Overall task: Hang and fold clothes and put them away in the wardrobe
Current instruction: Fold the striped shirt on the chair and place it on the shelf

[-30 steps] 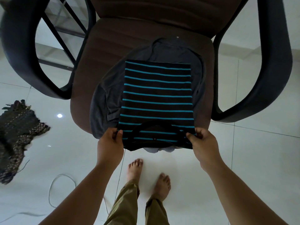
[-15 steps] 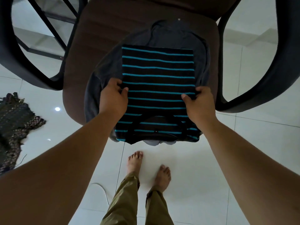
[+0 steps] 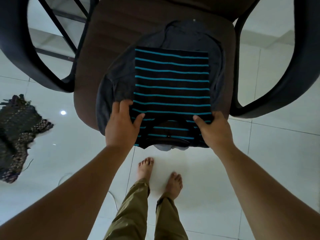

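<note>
- nearest the camera, two bare feet (image 3: 159,172) stand on the white tiled floor (image 3: 259,170), just short of the chair's front edge.
- the left hand (image 3: 122,126) lies on the left edge of the striped shirt (image 3: 172,84), thumb over the top of the cloth and fingers reaching around the side; it looks like a pinch on the fold, though the fingertips are partly hidden.
- the right hand (image 3: 213,129) mirrors it on the right edge, thumb on top, fingers curled under the cloth and out of sight.
- the striped shirt sits folded into a rectangle on the chair seat (image 3: 97,66), its collar end hanging over the front edge, lying on a grey garment (image 3: 121,78); something pale (image 3: 163,147) peeks out beneath the collar.
- doing this fold well: i'd keep both grips level and at matching points, lift the near end evenly, carry it to the far edge so the stripes line up, then smooth it flat without dragging the grey garment below.
- counted: two hands, two feet, one striped shirt, one grey garment, one chair, one dark woven mat (image 3: 17,132) on the floor to the left.
</note>
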